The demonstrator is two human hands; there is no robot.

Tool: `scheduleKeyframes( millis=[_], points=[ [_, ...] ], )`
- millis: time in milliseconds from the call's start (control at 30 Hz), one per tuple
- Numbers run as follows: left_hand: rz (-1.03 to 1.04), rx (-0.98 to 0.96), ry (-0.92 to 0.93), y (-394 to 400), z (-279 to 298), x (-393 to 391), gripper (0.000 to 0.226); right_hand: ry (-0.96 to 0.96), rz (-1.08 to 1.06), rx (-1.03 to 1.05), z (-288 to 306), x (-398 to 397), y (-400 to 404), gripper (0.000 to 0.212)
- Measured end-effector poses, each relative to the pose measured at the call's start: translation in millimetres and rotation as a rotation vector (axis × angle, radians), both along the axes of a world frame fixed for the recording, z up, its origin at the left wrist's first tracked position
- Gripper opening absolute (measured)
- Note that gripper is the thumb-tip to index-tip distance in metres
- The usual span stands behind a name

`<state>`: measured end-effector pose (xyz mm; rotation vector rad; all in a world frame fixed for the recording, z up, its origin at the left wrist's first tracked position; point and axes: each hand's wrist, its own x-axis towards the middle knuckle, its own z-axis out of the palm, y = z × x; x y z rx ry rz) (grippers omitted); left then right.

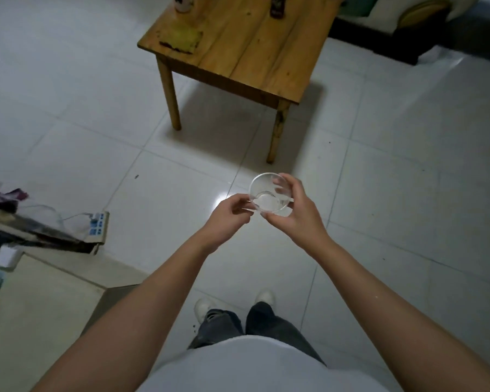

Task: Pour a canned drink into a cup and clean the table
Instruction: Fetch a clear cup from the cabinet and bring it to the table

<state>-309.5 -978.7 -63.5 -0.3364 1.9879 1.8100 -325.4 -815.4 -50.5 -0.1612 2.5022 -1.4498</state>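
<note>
A clear, empty glass cup (268, 193) is held upright in front of me above the tiled floor. My right hand (297, 210) grips it, fingers wrapped round its far side and thumb beneath. My left hand (228, 215) is at the cup's left side, fingers curled, fingertips touching its wall. Ahead stands a small wooden table (255, 49). On it lies a yellow-green cloth (181, 41), with a dark can (277, 5) at the far edge, cut off by the frame's top.
A pale round object (184, 2) stands on the table's far left. A power strip (96, 226) with a cord lies on the floor at left beside dark clutter (26, 222). A dark sofa base (393, 41) is at back right.
</note>
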Motion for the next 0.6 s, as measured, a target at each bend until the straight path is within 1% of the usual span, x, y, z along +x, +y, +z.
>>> scheduleKeyframes(
  millis=[367, 600],
  points=[
    [-0.244, -0.047, 0.003, 116.3, 2.5, -46.5, 0.043, 0.003, -0.256, -0.007, -3.7, -8.1, 117.0, 0.074],
    [-0.330, -0.067, 0.021, 164.9, -0.4, -67.1, 0.044, -0.003, -0.304, 0.010, -8.9, -20.5, 165.6, 0.075]
  ],
)
